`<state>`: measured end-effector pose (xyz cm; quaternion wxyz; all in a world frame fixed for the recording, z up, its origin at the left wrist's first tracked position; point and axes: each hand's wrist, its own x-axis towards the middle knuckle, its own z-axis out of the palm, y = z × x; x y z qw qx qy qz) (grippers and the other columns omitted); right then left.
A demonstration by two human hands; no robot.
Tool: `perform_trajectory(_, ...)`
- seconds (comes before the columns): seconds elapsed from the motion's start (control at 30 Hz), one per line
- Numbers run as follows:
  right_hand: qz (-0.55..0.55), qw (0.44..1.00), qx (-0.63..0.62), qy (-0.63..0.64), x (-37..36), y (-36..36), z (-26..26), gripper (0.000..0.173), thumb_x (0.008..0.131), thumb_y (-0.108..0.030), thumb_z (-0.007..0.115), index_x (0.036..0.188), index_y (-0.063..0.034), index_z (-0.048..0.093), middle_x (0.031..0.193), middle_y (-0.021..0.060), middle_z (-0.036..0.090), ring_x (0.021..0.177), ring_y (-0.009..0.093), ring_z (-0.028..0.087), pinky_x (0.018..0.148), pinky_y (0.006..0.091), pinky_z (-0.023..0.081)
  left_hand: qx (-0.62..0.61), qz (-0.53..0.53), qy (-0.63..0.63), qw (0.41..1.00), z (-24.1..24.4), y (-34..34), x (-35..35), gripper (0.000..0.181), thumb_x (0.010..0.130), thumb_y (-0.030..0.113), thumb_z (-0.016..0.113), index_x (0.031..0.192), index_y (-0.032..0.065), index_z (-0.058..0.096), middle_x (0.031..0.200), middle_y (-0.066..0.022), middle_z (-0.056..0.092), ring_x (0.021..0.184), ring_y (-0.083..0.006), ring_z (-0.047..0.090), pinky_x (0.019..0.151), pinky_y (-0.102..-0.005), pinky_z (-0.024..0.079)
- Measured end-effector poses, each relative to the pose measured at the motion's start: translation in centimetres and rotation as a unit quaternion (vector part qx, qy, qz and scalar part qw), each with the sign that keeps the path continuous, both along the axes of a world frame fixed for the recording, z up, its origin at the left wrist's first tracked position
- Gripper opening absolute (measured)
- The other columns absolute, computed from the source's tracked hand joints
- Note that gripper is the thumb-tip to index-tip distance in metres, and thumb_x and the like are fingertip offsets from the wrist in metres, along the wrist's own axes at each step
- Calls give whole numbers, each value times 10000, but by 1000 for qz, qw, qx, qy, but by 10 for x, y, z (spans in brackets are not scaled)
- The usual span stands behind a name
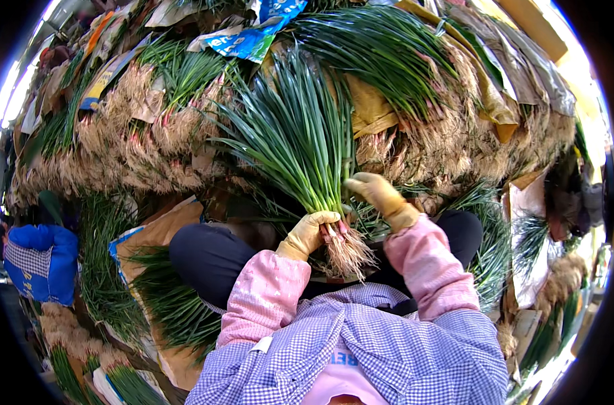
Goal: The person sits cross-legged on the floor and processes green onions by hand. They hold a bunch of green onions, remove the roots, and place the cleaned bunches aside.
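My left hand (308,236), in a pale yellow rubber glove, is closed around the lower stems of a bunch of leafy green onions or similar alliums (307,136). Their long green leaves fan out away from me, and the pinkish stem bases and tan roots (348,248) stick out below the hand. To the right of the stems is my right hand (379,196), gloved alike, its fingers bent towards the leaves. Whether it touches or holds a stem cannot be told.
Beyond the bunch lies a long heap of rooted green onions (418,91), partly covered by brown sacking (370,104). More leaves lie on a paper sack (160,233) at left. A blue padded item (41,263) stands far left. Rooted bundles (565,278) lie at right.
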<state>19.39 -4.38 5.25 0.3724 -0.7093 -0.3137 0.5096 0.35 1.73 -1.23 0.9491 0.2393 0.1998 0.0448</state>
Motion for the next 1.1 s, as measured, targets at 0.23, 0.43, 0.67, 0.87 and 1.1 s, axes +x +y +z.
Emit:
perform_trajectory(0.23,-179,903,95,378,-32,-3,-23,190,925,-174,482,845,-33,580,655,-3,551,505,59,450,436,171,357,-85,173,23,981,45,-9,17,343,767,130,524,1033,-85,553,761,-151,631,684,-234,608,852,-383,482)
perform_trajectory(0.43,-450,837,153,271,-13,-9,-74,227,888,-230,492,767,-86,620,606,-15,539,471,83,419,453,250,377,-39,208,11,977,33,-12,12,269,735,151,559,936,-26,584,898,-129,618,824,-235,594,836,-413,477)
perform_trajectory(0.67,-292,914,-14,-282,97,-22,25,408,869,-249,553,1197,-11,508,1054,216,602,1027,268,575,881,362,463,-69,217,-226,947,91,19,-4,405,730,176,575,1113,48,542,1185,-165,545,1050,-295,557,970,-508,388)
perform_trajectory(0.87,-420,860,249,148,172,20,1,367,890,-83,515,1238,-9,427,1000,125,581,814,114,577,587,223,494,-107,201,-168,959,49,18,14,603,744,240,623,1252,-19,429,1011,-105,584,916,-236,575,945,-438,412)
perform_trajectory(1.1,-126,926,0,-356,90,-19,-33,434,784,-307,661,1114,-58,533,1002,151,625,854,289,620,774,387,483,-65,138,-176,973,85,16,18,398,727,143,573,1113,57,525,1178,-163,554,1168,-318,471,995,-554,341)
